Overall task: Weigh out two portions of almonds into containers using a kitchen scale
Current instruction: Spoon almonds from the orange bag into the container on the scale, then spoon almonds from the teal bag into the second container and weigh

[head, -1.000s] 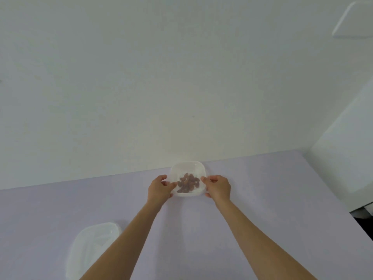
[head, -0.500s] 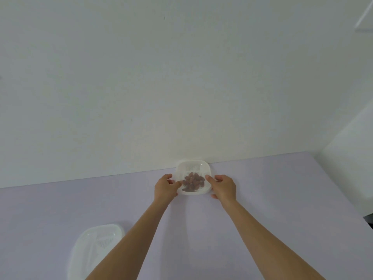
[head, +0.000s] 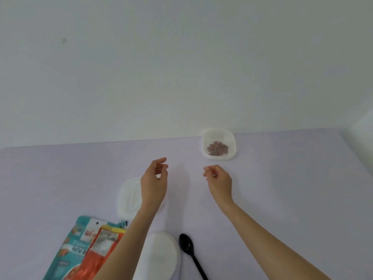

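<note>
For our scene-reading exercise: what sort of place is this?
Likely a plain food-prep table at home: a container of almonds, a snack bag and a black spoon on a lilac tabletop.

The lilac desk (head: 282, 188) carried a container of almonds (head: 230, 138) by the wall, an empty white container (head: 128, 197), an almond bag (head: 88, 249), and a white scale (head: 161, 257) just beside a black spoon (head: 187, 247).

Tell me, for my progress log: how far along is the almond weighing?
Done: one white square plastic container holding brown almonds sits by the wall. In hand: nothing; the left hand and right hand hover empty. Left: the second white plastic container looks empty; the teal-and-orange almond bag, a white round disc, likely the scale, and the black plastic spoon lie near it.
</note>
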